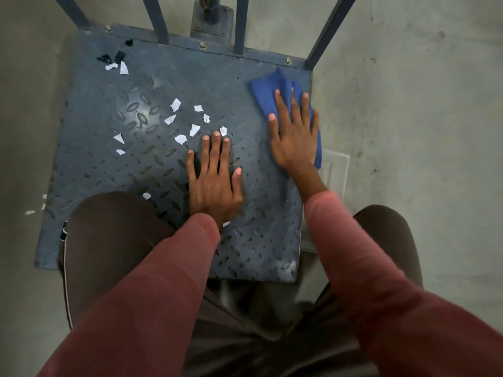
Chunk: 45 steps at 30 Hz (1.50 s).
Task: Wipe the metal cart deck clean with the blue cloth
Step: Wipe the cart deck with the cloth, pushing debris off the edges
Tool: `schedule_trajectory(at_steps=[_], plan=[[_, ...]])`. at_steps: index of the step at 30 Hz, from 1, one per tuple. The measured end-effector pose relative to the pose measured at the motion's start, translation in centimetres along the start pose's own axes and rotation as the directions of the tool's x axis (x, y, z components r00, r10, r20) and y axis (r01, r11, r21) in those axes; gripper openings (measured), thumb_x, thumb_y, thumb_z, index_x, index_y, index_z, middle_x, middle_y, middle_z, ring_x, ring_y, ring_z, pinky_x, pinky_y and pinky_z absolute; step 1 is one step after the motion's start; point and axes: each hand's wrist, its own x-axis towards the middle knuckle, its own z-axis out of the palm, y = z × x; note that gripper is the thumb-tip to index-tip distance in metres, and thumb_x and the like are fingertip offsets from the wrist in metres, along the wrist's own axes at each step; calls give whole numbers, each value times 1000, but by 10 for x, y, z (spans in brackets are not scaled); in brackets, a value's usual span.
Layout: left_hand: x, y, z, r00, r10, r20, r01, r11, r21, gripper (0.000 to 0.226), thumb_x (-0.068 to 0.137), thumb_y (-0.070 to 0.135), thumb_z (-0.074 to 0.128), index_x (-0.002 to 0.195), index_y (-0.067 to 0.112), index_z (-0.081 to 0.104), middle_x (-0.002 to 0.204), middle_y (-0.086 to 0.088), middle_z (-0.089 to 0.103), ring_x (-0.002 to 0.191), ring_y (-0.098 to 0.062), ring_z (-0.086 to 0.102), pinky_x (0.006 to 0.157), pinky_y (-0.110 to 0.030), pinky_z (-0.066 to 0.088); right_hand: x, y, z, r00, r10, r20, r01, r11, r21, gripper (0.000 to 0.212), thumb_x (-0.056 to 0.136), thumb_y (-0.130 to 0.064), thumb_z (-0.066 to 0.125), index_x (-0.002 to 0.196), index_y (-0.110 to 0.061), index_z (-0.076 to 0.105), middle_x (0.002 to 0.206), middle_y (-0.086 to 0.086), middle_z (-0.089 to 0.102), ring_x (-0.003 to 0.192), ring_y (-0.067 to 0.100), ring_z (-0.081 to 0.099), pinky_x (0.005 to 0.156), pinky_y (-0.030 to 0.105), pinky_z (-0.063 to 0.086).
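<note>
Right hand, fingers spread flat, pressing blue cloth at deck far-right corner; left hand lying splayed, empty, mid-deck. Risk: paper scraps snagging on tread ridges or scattering over left edge.

Under the flat left hand the cart deck is blue-grey painted metal, embossed with a raised diamond tread and faintly glossy where light catches it. Just beyond its fingertips lie matt white torn paper scraps. The right hand presses a soft, matt blue cloth; the surrounding floor looks like dull, smudged concrete.
</note>
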Motion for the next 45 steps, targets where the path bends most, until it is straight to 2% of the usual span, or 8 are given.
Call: schedule_trajectory(at_steps=[6, 15, 20, 24, 29, 34, 41, 45], plan=[[-1, 0, 2, 1000, 2, -1, -2, 999, 33, 68, 107, 41, 33, 167, 16, 13, 176, -3, 4, 163, -20, 0, 129, -56, 10, -150, -4, 2, 995, -73, 74, 78, 995, -66, 58, 106, -50, 27, 159, -35, 9, 168, -6, 2, 155, 20, -6, 124, 51, 10], [0, 0, 3, 1000, 3, -24, -2, 1000, 20, 67, 107, 42, 35, 167, 19, 16, 176, -2, 7, 162, -19, 3, 128, -56, 9, 2, -2, 10, 966, 230, -117, -219, 970, 103, 56, 104, -49, 25, 158, -32, 21, 167, 2, 15, 153, 31, 13, 119, 55, 22], [0, 1, 4, 999, -7, -33, 8, 999, 34, 67, 106, 41, 36, 167, 17, 17, 176, -2, 10, 162, -19, 4, 128, -55, 9, -36, -7, 15, 919, -393, 21, 394, 918, -46, 54, 106, -48, 25, 158, -35, 18, 167, -6, 14, 155, 21, 5, 124, 49, 7], [-1, 0, 4, 999, -6, -41, 7, 999, 36, 67, 106, 43, 35, 167, 18, 19, 176, -2, 10, 162, -19, 5, 128, -55, 9, 3, 16, 4, 996, 3, -89, 2, 999, 48, 54, 105, -48, 25, 157, -33, 23, 166, 0, 19, 155, 26, 8, 123, 53, 13], [0, 1, 4, 999, -12, -47, 14, 999, 45, 68, 105, 43, 36, 166, 17, 20, 175, -4, 13, 162, -20, 7, 128, -55, 11, -12, 9, 9, 850, -525, 45, 526, 850, -20, 54, 106, -47, 26, 158, -34, 19, 167, -4, 14, 155, 21, 5, 124, 52, 7], [0, 2, 3, 999, -16, -36, 17, 999, 39, 68, 104, 44, 34, 166, 18, 20, 176, -2, 9, 162, -19, 3, 128, -56, 12, 25, 13, 13, 982, 129, -135, -112, 986, 122, 55, 104, -48, 28, 156, -31, 28, 164, 5, 25, 148, 38, 26, 120, 52, 23], [0, 3, 2, 1000, -24, -19, 25, 999, 28, 68, 104, 45, 32, 166, 20, 19, 176, 0, 7, 162, -18, 2, 128, -56, 12, 27, 25, 8, 898, -439, -9, 439, 898, -45, 54, 106, -49, 25, 158, -33, 20, 167, -1, 15, 155, 30, 4, 125, 50, 9], [0, 2, 3, 999, -26, -23, 27, 999, 31, 69, 104, 45, 34, 167, 20, 19, 176, 0, 7, 162, -18, 2, 127, -57, 13, 37, 16, 6, 994, 56, -91, -48, 995, 90, 55, 105, -48, 26, 157, -31, 24, 167, 7, 15, 153, 37, 10, 123, 53, 15]])
